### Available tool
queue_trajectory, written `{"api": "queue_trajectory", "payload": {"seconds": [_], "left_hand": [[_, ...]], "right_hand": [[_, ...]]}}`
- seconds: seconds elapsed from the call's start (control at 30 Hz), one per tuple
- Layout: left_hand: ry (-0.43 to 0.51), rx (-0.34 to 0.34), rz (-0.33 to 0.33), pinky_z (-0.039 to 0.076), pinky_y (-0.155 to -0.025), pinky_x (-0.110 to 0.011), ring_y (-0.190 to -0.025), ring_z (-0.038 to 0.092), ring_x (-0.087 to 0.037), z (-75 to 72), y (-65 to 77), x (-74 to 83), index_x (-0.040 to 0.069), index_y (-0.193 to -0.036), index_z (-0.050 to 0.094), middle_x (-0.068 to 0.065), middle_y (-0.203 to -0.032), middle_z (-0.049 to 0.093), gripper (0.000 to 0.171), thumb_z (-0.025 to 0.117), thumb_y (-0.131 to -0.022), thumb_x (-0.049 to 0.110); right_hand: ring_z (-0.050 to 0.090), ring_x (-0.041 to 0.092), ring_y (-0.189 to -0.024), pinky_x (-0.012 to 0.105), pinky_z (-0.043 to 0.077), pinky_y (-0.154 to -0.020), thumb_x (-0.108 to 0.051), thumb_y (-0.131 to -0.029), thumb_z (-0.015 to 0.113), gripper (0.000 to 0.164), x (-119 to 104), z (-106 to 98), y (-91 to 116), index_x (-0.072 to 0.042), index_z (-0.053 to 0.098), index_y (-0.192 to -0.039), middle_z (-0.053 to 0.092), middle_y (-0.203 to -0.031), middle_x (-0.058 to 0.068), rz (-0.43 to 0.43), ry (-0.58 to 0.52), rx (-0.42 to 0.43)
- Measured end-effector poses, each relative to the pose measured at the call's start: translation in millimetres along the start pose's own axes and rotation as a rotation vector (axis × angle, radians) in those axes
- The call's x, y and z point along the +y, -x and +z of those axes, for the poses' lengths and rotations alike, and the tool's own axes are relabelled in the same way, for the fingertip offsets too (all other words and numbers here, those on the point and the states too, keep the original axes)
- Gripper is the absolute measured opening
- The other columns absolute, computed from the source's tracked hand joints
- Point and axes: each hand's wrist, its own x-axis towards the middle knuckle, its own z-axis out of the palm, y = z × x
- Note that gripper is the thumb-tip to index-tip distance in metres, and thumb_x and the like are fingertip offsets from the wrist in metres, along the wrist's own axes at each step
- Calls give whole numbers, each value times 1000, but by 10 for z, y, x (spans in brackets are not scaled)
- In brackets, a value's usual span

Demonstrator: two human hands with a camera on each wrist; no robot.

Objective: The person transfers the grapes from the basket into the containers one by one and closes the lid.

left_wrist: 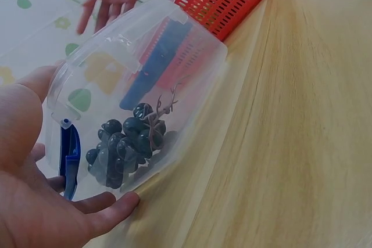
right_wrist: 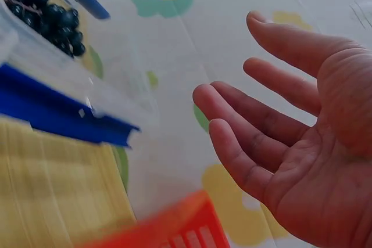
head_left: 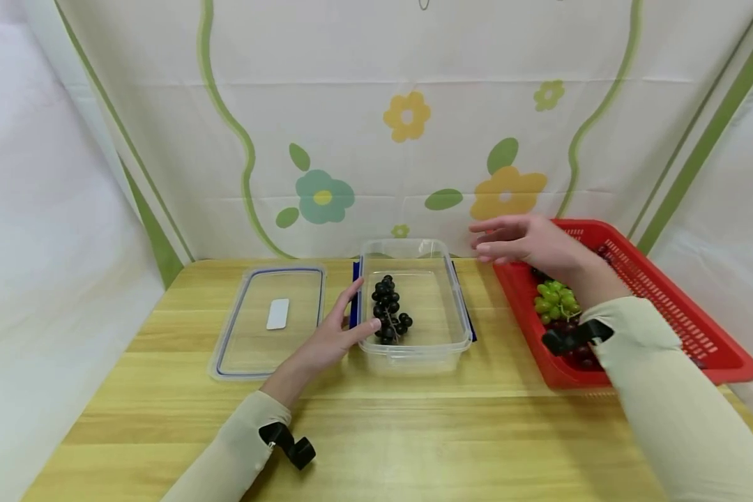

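A bunch of black grapes [head_left: 386,307] lies inside a clear plastic box [head_left: 423,348], along its left side; the box has blue side latches [right_wrist: 52,108]. My left hand [head_left: 332,338] rests against the box's near left corner, fingers nearly straight along the side and thumb at the rim. In the left wrist view those fingers [left_wrist: 104,210] lie beside a blue latch. My right hand [head_left: 536,247] hovers over the far left part of a red basket [head_left: 527,335], fingers extended and holding nothing. Green grapes [head_left: 555,301] and dark red grapes lie in the basket, partly hidden by the right arm.
The box's clear lid [head_left: 245,348], with a blue seal and a white label [head_left: 277,314], lies flat on the wooden table [head_left: 376,432] to the left. Behind the table hangs a flowered curtain [head_left: 351,104]. Each wrist wears a black strap [head_left: 577,336].
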Motion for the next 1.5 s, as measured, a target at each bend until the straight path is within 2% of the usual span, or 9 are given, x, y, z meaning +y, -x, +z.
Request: {"api": "queue_trajectory", "payload": {"seconds": [0.1, 0.2, 0.33, 0.67, 0.9, 1.1, 1.2, 1.37, 1.5], "left_hand": [[-7, 5, 0, 36, -119, -71, -158, 25, -53, -33, 15, -11, 52, -167, 10, -5, -180, 2, 87, 68, -105, 37], [-17, 8, 5, 35, -120, -72, -159, 24, -54, -61, 26, -23, 50, -168, 9, -3, -181, 1, 87, 67, -105, 37], [-13, 20, 5, 36, -120, -71, -158, 27, -52, -73, 33, -33, 50, -168, 10, -1, -180, 2, 87, 68, -105, 37], [1, 1, 12, 35, -120, -72, -158, 28, -52, -25, 30, 16, 52, -167, 10, -3, -180, 3, 88, 69, -104, 39], [-19, 1, 26, 34, -120, -73, -159, 20, -56, -4, 18, 13, 49, -168, 9, -2, -181, -1, 87, 68, -105, 39], [-5, 5, 16, 35, -120, -73, -159, 24, -54, -2, 22, 22, 49, -168, 10, -5, -180, 1, 87, 68, -104, 38], [3, 9, 7, 35, -120, -72, -158, 28, -52, -9, 27, 21, 53, -167, 11, -4, -180, 3, 87, 69, -104, 39], [2, 9, -2, 34, -120, -73, -158, 27, -52, -20, 17, -6, 56, -165, 11, -2, -181, 2, 86, 69, -105, 38], [1, 6, -1, 36, -120, -72, -158, 28, -50, -21, 12, -13, 57, -165, 11, 2, -180, 2, 85, 68, -105, 37]], "right_hand": [[78, 18, -101, 30, 63, -86, -30, -100, 76, 56, 122, -159, 71, -9, 60, -149, 78, -124, -2, 0, -20, 55], [78, 16, -101, 28, 64, -85, -31, -100, 75, 57, 248, -278, 120, -6, 59, -149, 78, -123, -7, 9, -22, 95], [77, 9, -103, 26, 63, -86, -38, -100, 75, 57, 434, -420, 164, -10, 60, -148, 77, -122, -13, 25, 11, 125], [76, 4, -101, 25, 63, -84, -27, -104, 70, 39, 913, -763, 313, -22, 66, -143, 77, -116, -22, 36, -46, 189], [73, 0, -109, 26, 63, -84, -21, -106, 68, 39, 1152, -928, 419, -23, 67, -144, 76, -117, -23, 60, 0, 125], [72, -2, -106, 27, 62, -85, -22, -104, 70, 45, 1280, -993, 471, -13, 63, -147, 74, -121, -23, 76, 107, 52], [71, -2, -107, 25, 61, -86, -23, -101, 74, 53, 1313, -981, 467, -7, 59, -150, 74, -127, -15, 71, 190, -11], [68, -3, -109, 23, 58, -86, -25, -97, 78, 58, 1331, -949, 428, -6, 61, -149, 69, -142, 13, 82, 307, -129], [71, -1, -106, 23, 59, -85, -24, -94, 82, 60, 1326, -945, 409, -4, 62, -147, 64, -147, 23, 110, 327, -179]]}}
